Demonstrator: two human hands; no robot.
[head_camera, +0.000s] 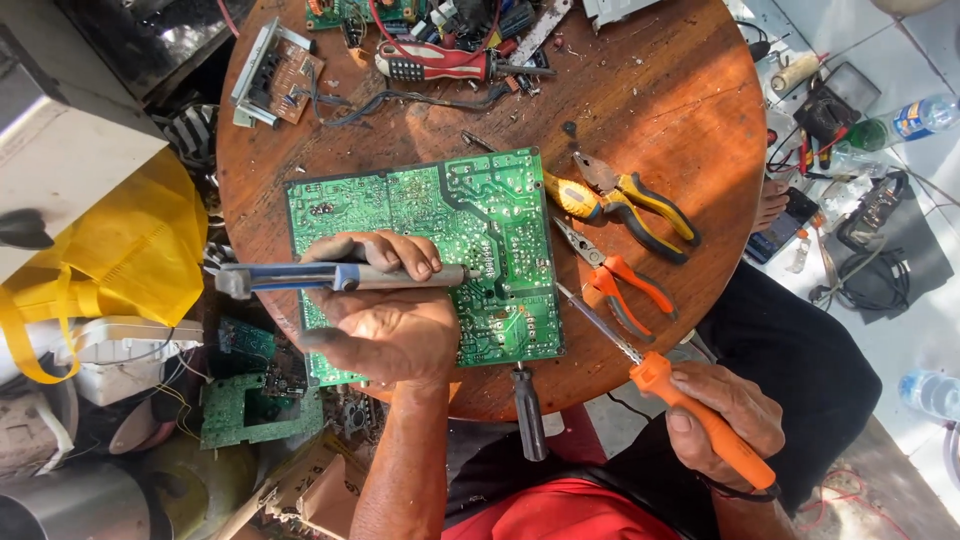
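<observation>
A large green circuit board (440, 205) lies solder side up on a round wooden table (690, 90). My left hand (385, 320) rests on the board and is closed around a grey and blue desoldering pump (290, 277), held level with its nozzle pointing right over the board. My right hand (725, 415) sits off the table's near right edge and grips an orange-handled soldering iron (690, 410). Its metal shaft slants up left, and the tip reaches the board's right edge.
Yellow-and-blue-handled pliers (640, 205) and orange-handled pliers (620, 285) lie right of the board. A black-handled screwdriver (528, 410) sticks over the near edge. A red and white screwdriver (440, 62), a small brown board (290, 80) and wires crowd the far side. A yellow bag (130, 250) sits left.
</observation>
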